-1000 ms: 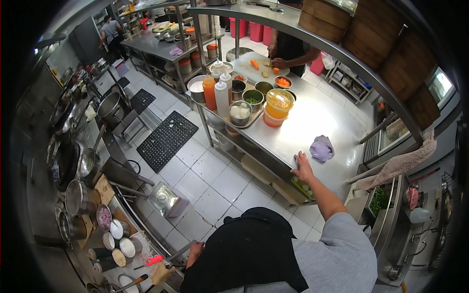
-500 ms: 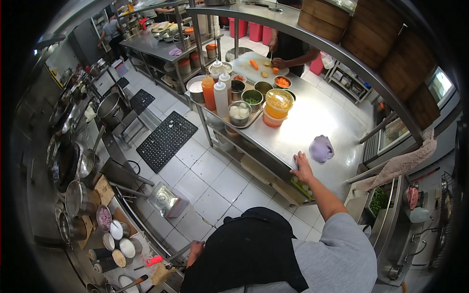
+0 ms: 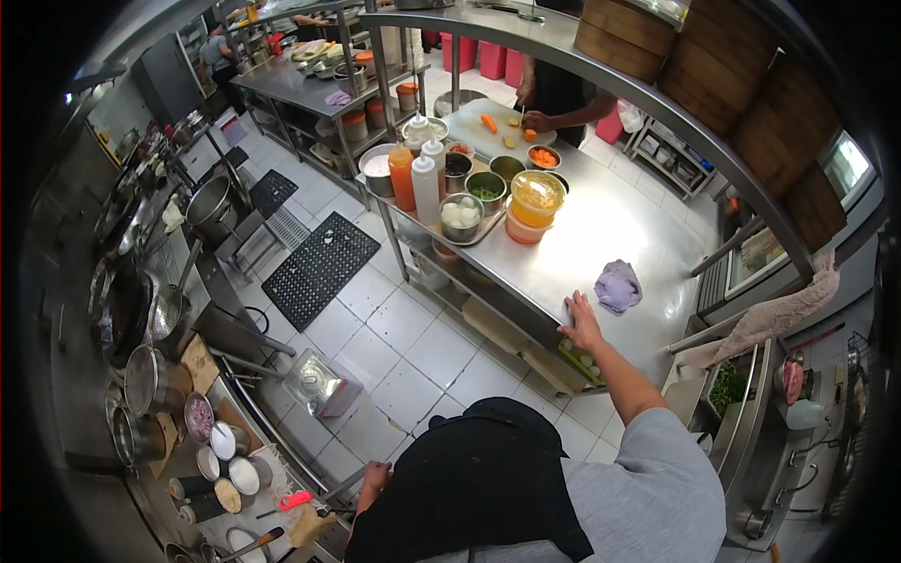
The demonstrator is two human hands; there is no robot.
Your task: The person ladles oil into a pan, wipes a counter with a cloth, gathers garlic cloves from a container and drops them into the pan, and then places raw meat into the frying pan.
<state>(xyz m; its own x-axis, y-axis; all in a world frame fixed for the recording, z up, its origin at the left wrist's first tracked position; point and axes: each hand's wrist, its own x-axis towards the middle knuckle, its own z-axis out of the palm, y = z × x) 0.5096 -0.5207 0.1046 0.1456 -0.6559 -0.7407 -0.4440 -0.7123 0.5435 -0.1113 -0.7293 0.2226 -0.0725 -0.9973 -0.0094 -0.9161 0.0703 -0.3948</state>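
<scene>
My right hand (image 3: pixel 583 321) rests on the near edge of the steel table (image 3: pixel 554 272), fingers stretched out and holding nothing. Just beyond its fingertips lies a crumpled purple cloth (image 3: pixel 618 286), apart from the hand. Down at my left side, my left hand (image 3: pixel 374 478) is beside a metal bar (image 3: pixel 345 486) at the edge of the stove-side counter. Its fingers look curled closed, and whatever they hold, if anything, is hidden. Farther along the table stand stacked tubs with a yellow-lidded top (image 3: pixel 537 199), a pan of white balls (image 3: pixel 461 217) and squeeze bottles (image 3: pixel 425 188).
Across the table, a co-worker's hands (image 3: pixel 537 121) cut food on a white board (image 3: pixel 474 127). On the left counter are bowls, containers and a red-handled tool (image 3: pixel 297 499). A clear bin (image 3: pixel 322 383) stands on the tiles near a black mat (image 3: pixel 321 269). Bamboo steamers (image 3: pixel 619 42) sit overhead.
My two hands and the cloth stay where they were. The distant person at the far left has shifted slightly to the right.
</scene>
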